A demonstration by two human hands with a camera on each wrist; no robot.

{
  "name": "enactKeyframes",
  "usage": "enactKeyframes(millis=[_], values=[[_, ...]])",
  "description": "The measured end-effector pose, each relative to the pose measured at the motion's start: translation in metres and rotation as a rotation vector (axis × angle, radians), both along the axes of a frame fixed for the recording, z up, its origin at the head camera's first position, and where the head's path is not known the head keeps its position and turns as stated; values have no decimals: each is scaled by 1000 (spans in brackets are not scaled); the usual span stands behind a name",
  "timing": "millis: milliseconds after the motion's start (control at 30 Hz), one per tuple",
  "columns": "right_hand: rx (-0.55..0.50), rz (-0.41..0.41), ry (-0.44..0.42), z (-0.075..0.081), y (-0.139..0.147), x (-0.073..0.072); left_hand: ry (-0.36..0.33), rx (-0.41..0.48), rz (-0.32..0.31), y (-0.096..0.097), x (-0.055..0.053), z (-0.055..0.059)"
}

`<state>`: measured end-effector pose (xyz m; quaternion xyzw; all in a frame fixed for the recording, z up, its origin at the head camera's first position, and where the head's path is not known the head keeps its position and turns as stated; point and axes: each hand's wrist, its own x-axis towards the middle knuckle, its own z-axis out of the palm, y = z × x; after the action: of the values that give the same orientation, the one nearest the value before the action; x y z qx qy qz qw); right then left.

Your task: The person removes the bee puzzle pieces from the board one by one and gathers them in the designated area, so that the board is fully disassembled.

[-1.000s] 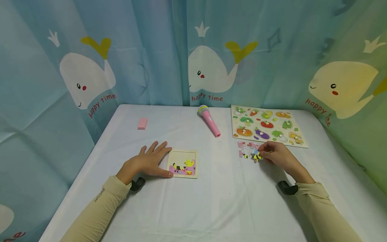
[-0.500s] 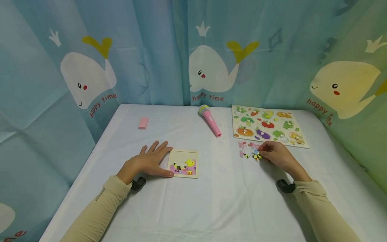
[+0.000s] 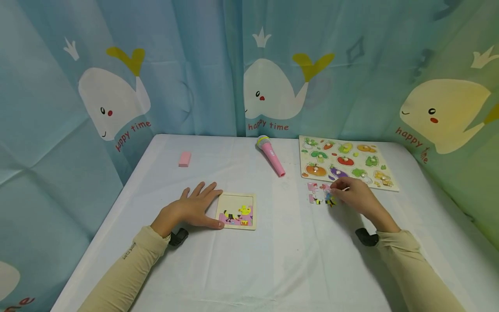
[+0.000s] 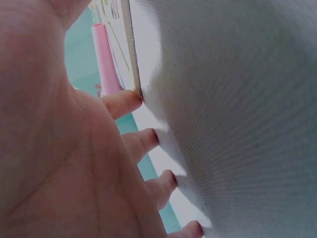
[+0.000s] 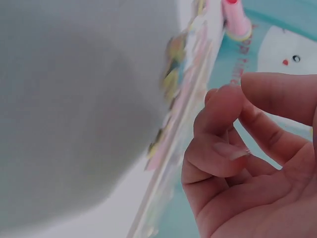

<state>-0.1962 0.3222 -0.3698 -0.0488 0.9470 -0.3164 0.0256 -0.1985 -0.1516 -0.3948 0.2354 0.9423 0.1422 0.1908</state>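
My left hand [image 3: 195,209] lies with spread fingers at the left side of a square wooden puzzle tray [image 3: 255,212]. Its thumb touches the lower left corner, and the index fingertip is at the upper left. Pink and yellow puzzle pieces [image 3: 245,210] fill the lower part of the tray. At the right, my right hand [image 3: 352,196] hovers by loose puzzle pieces [image 3: 313,187]. In the right wrist view its fingers [image 5: 218,111] are curled, thumb against index finger, nothing visible between them. A bee-striped piece [image 3: 330,201] lies just under the fingertips, partly hidden.
A vegetable knob-puzzle board [image 3: 334,156] lies behind the right hand. A pink toy microphone [image 3: 273,158] rests at the back middle, and a pink block [image 3: 185,159] at the back left. Whale-printed curtains [image 3: 202,69] hang behind the white-covered table [image 3: 269,268].
The right hand was pinching the bee-striped piece, lowered it among the loose pieces, let go and shifted slightly up and left. The left hand stays on the tray.
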Motion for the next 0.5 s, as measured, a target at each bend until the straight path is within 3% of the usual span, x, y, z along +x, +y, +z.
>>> enactKeyframes(millis=[233,500], values=[[-59,92,29,7,-24,-1,-2,-2,-1,0,0,-1],[-138,171,-5,10,-54,-3,-2,1,-3,-1,0,0]])
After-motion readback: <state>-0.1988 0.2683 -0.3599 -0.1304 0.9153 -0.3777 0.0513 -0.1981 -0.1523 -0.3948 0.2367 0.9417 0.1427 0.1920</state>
